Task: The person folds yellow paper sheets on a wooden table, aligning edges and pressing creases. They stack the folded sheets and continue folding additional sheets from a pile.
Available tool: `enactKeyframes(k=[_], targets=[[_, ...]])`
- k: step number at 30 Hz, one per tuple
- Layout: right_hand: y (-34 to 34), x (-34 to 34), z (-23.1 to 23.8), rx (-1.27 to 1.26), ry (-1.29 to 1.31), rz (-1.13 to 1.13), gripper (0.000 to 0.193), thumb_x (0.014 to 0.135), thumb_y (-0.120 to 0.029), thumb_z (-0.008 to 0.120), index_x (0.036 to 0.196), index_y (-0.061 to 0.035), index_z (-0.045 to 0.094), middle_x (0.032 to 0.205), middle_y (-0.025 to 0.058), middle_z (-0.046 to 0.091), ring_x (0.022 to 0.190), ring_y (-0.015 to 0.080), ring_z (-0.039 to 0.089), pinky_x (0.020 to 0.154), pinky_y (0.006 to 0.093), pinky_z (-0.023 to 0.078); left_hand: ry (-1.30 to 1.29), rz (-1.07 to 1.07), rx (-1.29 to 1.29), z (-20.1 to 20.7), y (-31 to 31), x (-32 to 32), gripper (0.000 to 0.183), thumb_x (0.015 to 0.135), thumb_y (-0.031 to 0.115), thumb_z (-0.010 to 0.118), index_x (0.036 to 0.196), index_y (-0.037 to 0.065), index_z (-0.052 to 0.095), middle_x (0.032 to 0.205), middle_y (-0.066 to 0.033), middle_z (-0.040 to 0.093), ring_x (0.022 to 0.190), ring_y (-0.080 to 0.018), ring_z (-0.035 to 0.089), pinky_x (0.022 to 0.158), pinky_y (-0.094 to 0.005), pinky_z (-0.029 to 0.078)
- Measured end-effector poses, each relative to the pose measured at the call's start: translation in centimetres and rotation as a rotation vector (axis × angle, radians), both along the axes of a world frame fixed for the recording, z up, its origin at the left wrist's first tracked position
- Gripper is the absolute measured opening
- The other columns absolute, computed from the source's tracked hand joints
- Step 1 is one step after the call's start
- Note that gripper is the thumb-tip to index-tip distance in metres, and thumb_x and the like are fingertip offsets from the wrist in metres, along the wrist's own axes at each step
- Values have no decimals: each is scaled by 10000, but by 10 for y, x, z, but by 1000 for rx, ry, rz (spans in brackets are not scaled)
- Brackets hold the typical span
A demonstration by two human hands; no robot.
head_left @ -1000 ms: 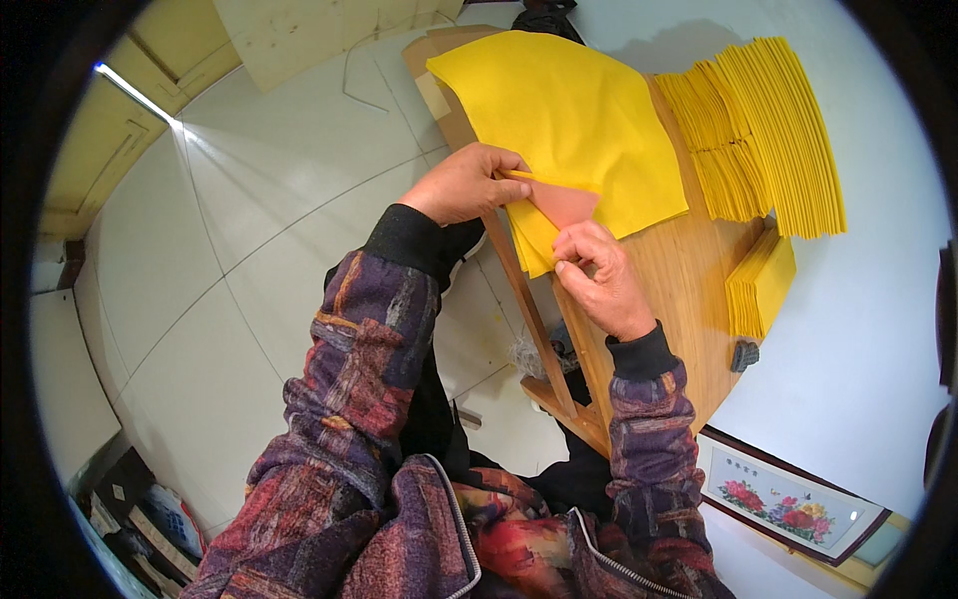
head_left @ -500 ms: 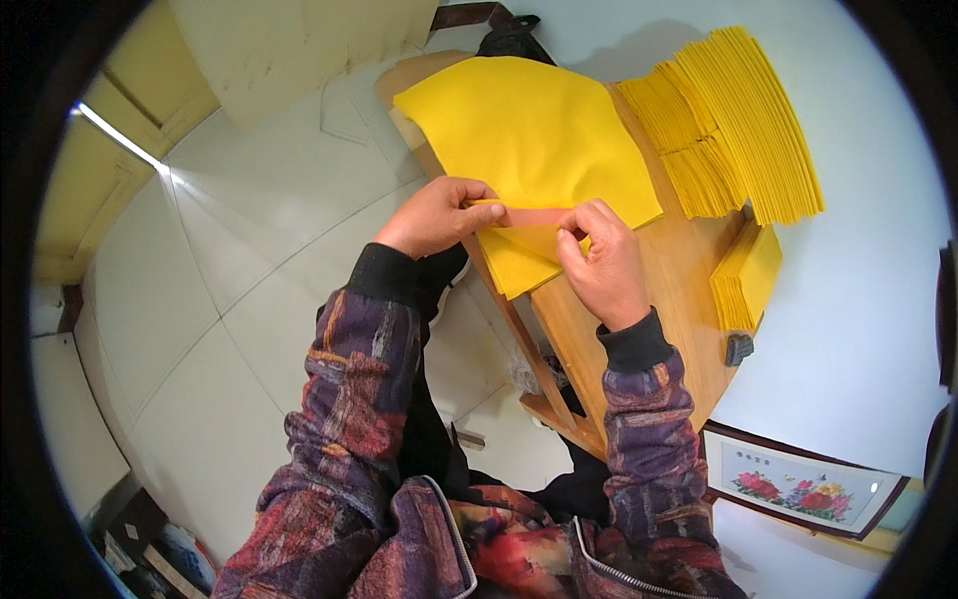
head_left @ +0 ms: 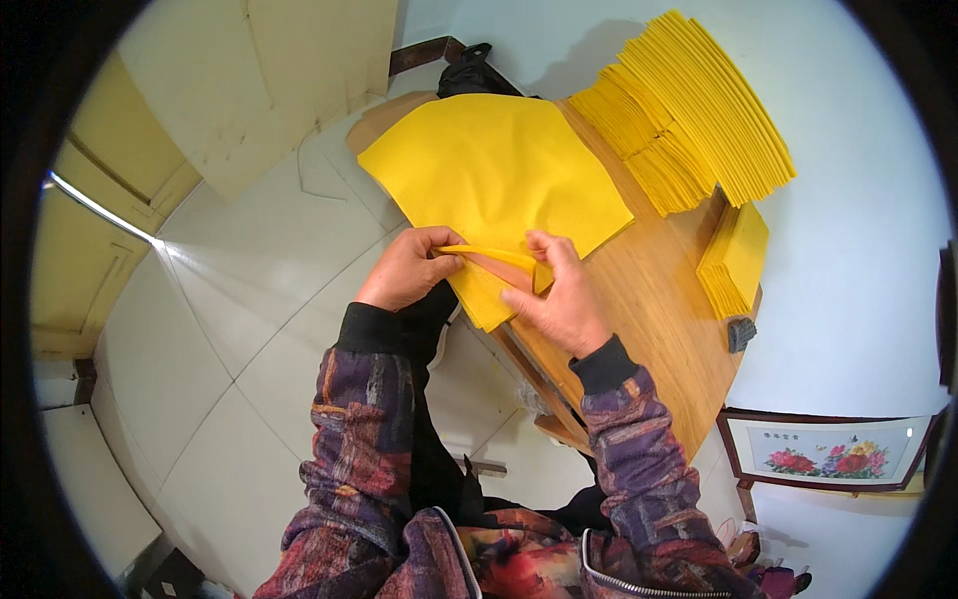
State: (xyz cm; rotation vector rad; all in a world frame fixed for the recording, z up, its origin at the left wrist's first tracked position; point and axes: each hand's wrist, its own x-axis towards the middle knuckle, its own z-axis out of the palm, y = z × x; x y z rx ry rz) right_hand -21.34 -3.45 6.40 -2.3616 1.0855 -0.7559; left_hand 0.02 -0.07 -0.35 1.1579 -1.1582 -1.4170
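Observation:
A wide yellow felt-like sheet [head_left: 499, 160] lies over the wooden table [head_left: 639, 299], its near edge folded up into a loose flap. Inside the fold shows a peach-orange strip [head_left: 504, 270]. My left hand [head_left: 404, 270] is closed on the left end of the fold, thumb and fingers pinching it. Around the right end of the fold, my right hand [head_left: 564, 299] has its thumb and fingers spread apart, very near the material. Below the flap, further yellow layers hang at the table's near corner.
Tall stacks of folded yellow pieces [head_left: 709, 110] stand at the table's back right. A smaller yellow stack [head_left: 736, 260] lies nearer, beside a small dark grey object [head_left: 740, 334]. A framed flower picture [head_left: 828, 451] is at the right; a black bag [head_left: 474, 75] sits behind the table.
My right hand has gone from a pinch on the fold's right end to spread fingers. The fold gapes wider there. My left hand keeps its pinch, and the whole view has shifted.

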Motion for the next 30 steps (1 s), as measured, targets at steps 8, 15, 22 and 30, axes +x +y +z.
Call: enactKeyframes(k=[8, 15, 22, 30], targets=[[1, -7, -25, -40, 54, 16, 236, 775, -48, 661, 986, 9, 571, 1029, 151, 569, 958, 319, 522, 838, 368, 439, -47, -15, -16, 0, 0, 3, 142, 870, 45, 585, 988, -16, 635, 884, 11, 635, 838, -77, 556, 792, -236, 449], [15, -22, -14, 236, -279, -160, 125, 890, -100, 598, 972, -11, 565, 997, 82, 602, 877, 176, 586, 712, 281, 469, 13, 57, -50, -3, -1, -2, 255, 907, 224, 639, 948, -27, 660, 809, -17, 650, 751, -92, 560, 710, -251, 467], [42, -23, -6, -30, -18, -89, 110, 812, -32, 640, 908, -17, 589, 924, 110, 582, 845, 271, 585, 722, 329, 480, -72, 69, -46, 0, -1, -1, 321, 944, 296, 587, 934, -16, 661, 799, 18, 608, 750, -83, 514, 700, -255, 437], [43, -4, -12, -302, 306, 152, 259, 704, -42, 706, 951, -63, 633, 920, 72, 553, 861, 276, 538, 735, 370, 477, -73, 72, -33, 1, 0, -1, 306, 941, 306, 591, 919, 10, 664, 752, 28, 595, 652, -66, 484, 586, -229, 410]])
